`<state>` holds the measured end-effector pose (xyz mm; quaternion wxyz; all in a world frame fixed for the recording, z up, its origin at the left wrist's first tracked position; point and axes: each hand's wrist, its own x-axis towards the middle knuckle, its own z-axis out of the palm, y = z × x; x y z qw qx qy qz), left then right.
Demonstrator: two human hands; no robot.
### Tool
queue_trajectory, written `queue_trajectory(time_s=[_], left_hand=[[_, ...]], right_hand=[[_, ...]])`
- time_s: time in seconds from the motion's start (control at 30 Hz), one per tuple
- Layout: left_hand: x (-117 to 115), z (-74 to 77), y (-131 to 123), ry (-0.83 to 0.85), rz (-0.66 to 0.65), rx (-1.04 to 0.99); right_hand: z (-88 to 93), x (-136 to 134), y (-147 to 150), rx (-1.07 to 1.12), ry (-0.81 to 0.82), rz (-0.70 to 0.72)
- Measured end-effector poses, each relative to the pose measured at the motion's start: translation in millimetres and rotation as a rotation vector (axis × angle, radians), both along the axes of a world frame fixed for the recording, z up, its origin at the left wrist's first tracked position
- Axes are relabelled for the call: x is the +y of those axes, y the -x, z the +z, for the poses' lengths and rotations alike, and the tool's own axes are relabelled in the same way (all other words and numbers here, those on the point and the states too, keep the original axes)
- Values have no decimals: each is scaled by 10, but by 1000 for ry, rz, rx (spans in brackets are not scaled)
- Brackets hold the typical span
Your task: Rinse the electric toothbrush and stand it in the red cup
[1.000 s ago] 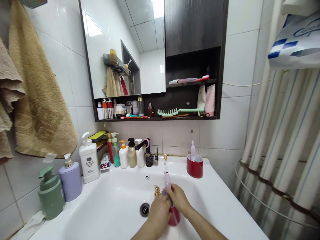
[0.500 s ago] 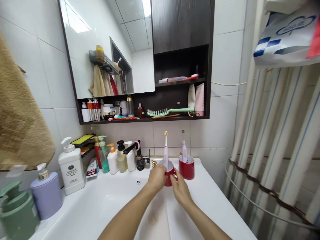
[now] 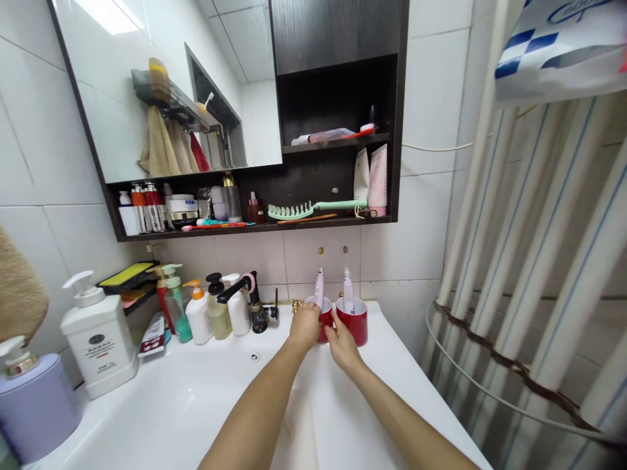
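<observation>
A red cup [image 3: 326,321] with a white inside stands on the sink's right-hand ledge, with a pale pink electric toothbrush [image 3: 319,288] upright in it. My left hand [image 3: 305,325] is closed around the cup's left side. On the other side, my right hand [image 3: 343,344] holds the cup with thumb and fingers, covering part of it. Just to the right is a second red cup [image 3: 360,326], close beside the first. Another pale electric toothbrush [image 3: 348,294] leans slightly in that one, its upper end hard to make out.
A black faucet [image 3: 257,303] stands left of the cups, above the white basin [image 3: 196,391]. Several pump bottles [image 3: 198,316] line the back left ledge. Overhead hangs a dark mirror cabinet [image 3: 337,225] with a green hairbrush [image 3: 294,211]. White pipes [image 3: 494,281] run along the right.
The held cup has moved back toward the wall and now stands level with the second cup. Both hands have gone with it. The view has shifted right.
</observation>
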<state>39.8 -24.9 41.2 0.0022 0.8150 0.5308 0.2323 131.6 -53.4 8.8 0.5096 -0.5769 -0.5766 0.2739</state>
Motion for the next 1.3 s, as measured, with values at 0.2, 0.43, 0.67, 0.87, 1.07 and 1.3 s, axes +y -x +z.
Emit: queue_trajectory(time_s=[0.2,0.43,0.67,0.87,1.07,1.3], left_hand=[[-282,44,158,22,1,-546],[-984,509,233,305,-452,-1438],[-1279,664,319,412,-498,-1605],[-1345,679,373,693,-374,-1577],[-1386,534,314,727,-266,-1487],[-1320,-449,539,824,83,-1415]], right_hand=[[181,-257,2,70,-76,20],[808,-829,213,406,-283,370],[981,-1104,313,610,-201,400],[997,-1145,337,561,-122,317],[772,-1008,349,276,-79,178],[481,-379,-134,-194,-81,-243]])
